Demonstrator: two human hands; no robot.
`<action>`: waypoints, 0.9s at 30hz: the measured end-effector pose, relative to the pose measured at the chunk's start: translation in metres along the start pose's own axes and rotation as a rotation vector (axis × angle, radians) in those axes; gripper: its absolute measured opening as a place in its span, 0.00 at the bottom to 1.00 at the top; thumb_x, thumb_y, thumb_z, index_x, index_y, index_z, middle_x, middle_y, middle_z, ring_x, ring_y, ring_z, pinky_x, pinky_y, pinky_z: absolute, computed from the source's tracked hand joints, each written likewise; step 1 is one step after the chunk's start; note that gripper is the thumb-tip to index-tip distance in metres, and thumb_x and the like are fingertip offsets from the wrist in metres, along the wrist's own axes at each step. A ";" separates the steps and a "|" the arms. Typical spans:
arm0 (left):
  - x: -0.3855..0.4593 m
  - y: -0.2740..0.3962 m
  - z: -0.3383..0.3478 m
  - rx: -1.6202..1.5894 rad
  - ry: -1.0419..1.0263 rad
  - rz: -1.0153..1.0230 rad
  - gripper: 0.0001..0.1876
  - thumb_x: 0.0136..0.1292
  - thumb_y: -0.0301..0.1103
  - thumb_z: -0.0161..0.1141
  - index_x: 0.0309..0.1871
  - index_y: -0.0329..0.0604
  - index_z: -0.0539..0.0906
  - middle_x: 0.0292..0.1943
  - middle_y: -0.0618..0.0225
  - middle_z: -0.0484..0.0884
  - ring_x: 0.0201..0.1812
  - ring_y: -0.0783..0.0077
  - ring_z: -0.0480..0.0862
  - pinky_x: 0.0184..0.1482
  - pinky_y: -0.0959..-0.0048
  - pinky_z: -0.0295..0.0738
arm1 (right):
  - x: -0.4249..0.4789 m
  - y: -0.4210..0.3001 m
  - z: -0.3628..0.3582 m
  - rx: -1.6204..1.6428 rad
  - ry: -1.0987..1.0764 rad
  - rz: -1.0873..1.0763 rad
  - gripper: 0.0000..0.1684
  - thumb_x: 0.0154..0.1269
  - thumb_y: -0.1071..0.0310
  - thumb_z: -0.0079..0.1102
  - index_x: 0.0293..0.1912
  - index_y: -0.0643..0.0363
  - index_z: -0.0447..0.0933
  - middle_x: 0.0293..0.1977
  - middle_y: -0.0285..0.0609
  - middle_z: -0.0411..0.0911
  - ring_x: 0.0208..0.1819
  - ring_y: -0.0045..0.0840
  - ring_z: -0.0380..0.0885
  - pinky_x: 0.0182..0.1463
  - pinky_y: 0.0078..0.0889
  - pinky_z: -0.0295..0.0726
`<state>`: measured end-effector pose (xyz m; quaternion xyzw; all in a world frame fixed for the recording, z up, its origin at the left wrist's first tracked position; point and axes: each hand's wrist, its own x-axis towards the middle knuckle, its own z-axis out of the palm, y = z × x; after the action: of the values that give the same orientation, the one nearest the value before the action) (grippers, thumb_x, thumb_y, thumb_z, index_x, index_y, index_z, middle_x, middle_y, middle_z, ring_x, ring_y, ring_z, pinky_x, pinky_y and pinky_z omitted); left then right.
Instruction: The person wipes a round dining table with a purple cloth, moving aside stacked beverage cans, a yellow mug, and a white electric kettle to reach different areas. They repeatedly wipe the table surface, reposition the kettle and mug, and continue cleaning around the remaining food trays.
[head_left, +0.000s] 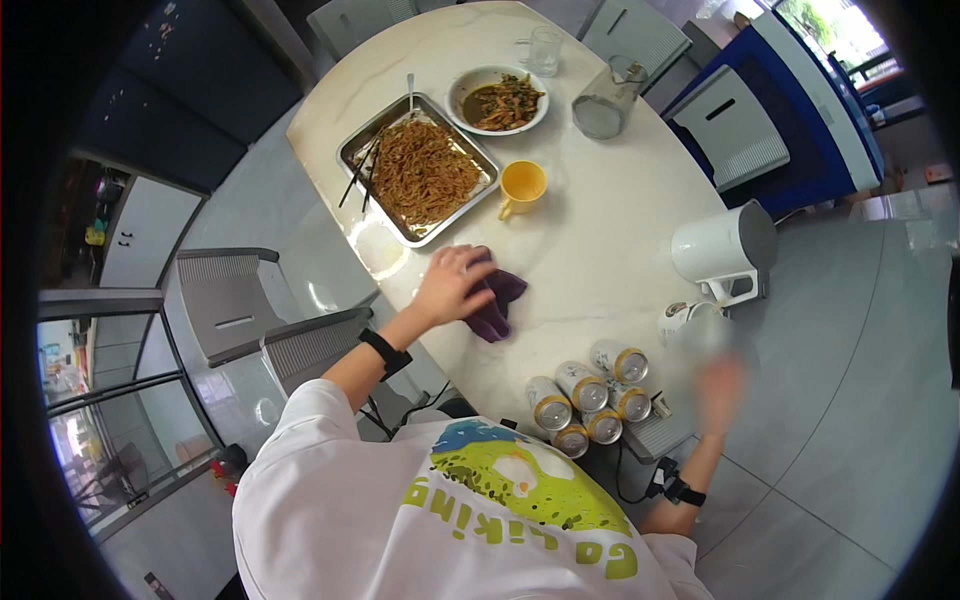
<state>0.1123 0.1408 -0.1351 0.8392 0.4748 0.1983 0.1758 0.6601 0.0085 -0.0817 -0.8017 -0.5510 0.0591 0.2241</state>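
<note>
My left hand (452, 286) lies over a crumpled purple cloth (495, 304) on the table, its fingers bent around one side. Motion blurs my right hand (721, 386) at the table's right edge. A greyish, see-through object (701, 346) is in it, too smeared to name. Behind that object stands a white cup (679, 315) with a printed pattern, partly covered. Several silver and gold drink cans (585, 390) lie stacked on their sides between my right hand and my shirt. Ahead of my left hand is a yellow mug (523, 184).
A metal tray of noodles (424, 172) holds black chopsticks (367, 176) and a utensil. Beyond are a white bowl of food (499, 101), a glass mug (544, 52) and a glass pitcher (604, 105). A white electric kettle (712, 244) stands at the right edge. Grey chairs (225, 300) surround the table.
</note>
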 end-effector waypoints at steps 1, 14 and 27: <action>-0.010 -0.001 0.011 0.062 -0.076 0.013 0.31 0.63 0.58 0.66 0.68 0.61 0.80 0.73 0.60 0.71 0.75 0.50 0.67 0.76 0.33 0.52 | 0.001 -0.030 -0.016 0.128 -0.078 0.073 0.22 0.75 0.61 0.62 0.63 0.60 0.75 0.38 0.40 0.84 0.38 0.26 0.81 0.45 0.31 0.81; -0.061 -0.026 0.054 0.126 -0.121 0.306 0.29 0.62 0.45 0.66 0.68 0.63 0.79 0.77 0.63 0.68 0.76 0.58 0.67 0.72 0.44 0.59 | -0.047 -0.310 -0.133 0.181 -0.525 -0.050 0.20 0.75 0.69 0.62 0.63 0.61 0.76 0.38 0.35 0.84 0.40 0.16 0.81 0.42 0.21 0.77; -0.059 -0.003 -0.045 -0.279 0.118 0.219 0.16 0.58 0.30 0.70 0.47 0.47 0.77 0.41 0.64 0.79 0.49 0.55 0.80 0.52 0.58 0.74 | -0.087 -0.365 0.073 0.138 -0.587 -0.711 0.38 0.62 0.61 0.72 0.68 0.62 0.70 0.63 0.59 0.76 0.50 0.51 0.85 0.56 0.46 0.83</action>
<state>0.0605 0.0960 -0.1077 0.8402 0.3582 0.3290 0.2396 0.2889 0.0581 -0.0054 -0.4959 -0.8264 0.2394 0.1179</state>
